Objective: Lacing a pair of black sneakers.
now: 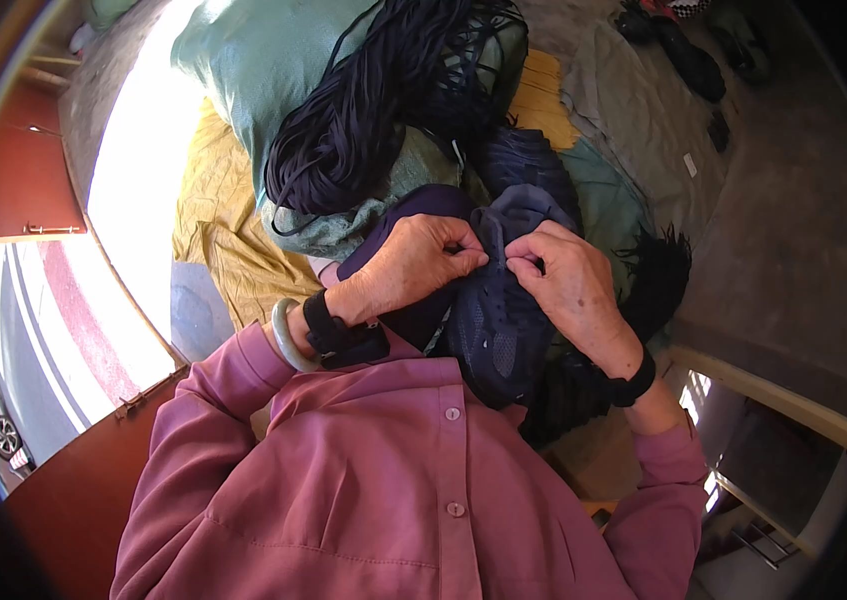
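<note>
A dark navy sneaker [491, 335] lies on my lap, its toe toward my body and its grey-lined opening away from me. My left hand [421, 262] is closed in a pinch at the left row of eyelets, on what looks like the dark shoelace. On the other side of the tongue, my right hand [568, 285] pinches thumb and forefinger together at the right eyelets. The lace is thin and dark, so its ends are hard to make out. Beyond my hands, a large bundle of black shoelaces [328, 165] drapes over a green sack [243, 75].
Another dark shoe [523, 165] sits just past the sneaker. Black fringed lace ends [658, 275] hang at the right. Yellow cloth [233, 215] lies at the left, and more dark shoes [688, 60] rest on the floor at the far right. A wooden frame [773, 400] stands nearer on the right.
</note>
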Action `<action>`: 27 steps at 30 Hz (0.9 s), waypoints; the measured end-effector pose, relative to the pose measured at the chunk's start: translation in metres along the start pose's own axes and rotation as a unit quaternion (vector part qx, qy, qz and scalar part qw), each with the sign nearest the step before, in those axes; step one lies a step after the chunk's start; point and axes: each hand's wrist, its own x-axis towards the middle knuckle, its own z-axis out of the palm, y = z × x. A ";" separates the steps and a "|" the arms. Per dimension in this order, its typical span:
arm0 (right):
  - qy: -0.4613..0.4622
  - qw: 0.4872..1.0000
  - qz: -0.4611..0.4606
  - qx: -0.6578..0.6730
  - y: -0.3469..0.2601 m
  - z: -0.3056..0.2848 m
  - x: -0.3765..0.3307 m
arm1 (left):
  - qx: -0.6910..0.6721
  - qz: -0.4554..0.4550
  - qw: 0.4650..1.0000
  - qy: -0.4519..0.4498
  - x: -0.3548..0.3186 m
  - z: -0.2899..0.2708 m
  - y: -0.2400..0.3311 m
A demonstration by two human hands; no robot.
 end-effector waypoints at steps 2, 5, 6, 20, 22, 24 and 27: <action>0.006 1.000 -0.005 0.001 0.000 0.001 0.000 | 0.010 0.004 1.000 -0.001 0.000 0.000 0.001; 0.011 1.000 -0.008 0.008 0.002 0.003 -0.001 | 0.036 0.021 0.999 0.026 -0.003 0.007 0.007; 0.009 1.000 -0.006 0.012 0.003 0.003 0.000 | 0.131 0.127 0.981 0.066 -0.005 0.011 0.011; 0.001 1.000 -0.015 0.025 0.008 0.004 0.000 | 0.069 0.004 0.998 0.012 0.004 0.008 0.022; -0.001 0.999 -0.015 0.034 0.006 0.004 -0.001 | 0.057 0.021 0.998 0.020 0.001 0.008 0.012; 0.017 0.999 0.006 0.038 0.001 0.004 -0.003 | 0.045 0.038 0.998 0.027 -0.001 0.009 0.009; 0.020 0.999 0.022 0.036 0.003 0.007 -0.002 | 0.206 0.178 0.959 0.081 -0.001 0.009 0.012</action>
